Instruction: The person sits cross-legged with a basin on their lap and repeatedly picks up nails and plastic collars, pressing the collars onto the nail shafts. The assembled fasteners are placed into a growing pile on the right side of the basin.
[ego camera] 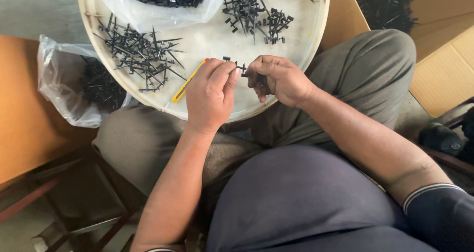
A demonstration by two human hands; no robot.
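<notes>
- The left hand (210,96) was closed around a yellow utility knife (186,83), whose tip rested on the round white tray (207,39).
- A small black plastic piece (235,64) was pinched between the fingers of the right hand (277,79), just above the tray.
- A pile of black spikes (140,54) was seen farther left, and black sprues (256,15) beyond.

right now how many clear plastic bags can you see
2. One clear plastic bag of black parts lies on the round tray at the top. A second bag sits left of the tray, beside the knee. Others may be out of view.
</notes>
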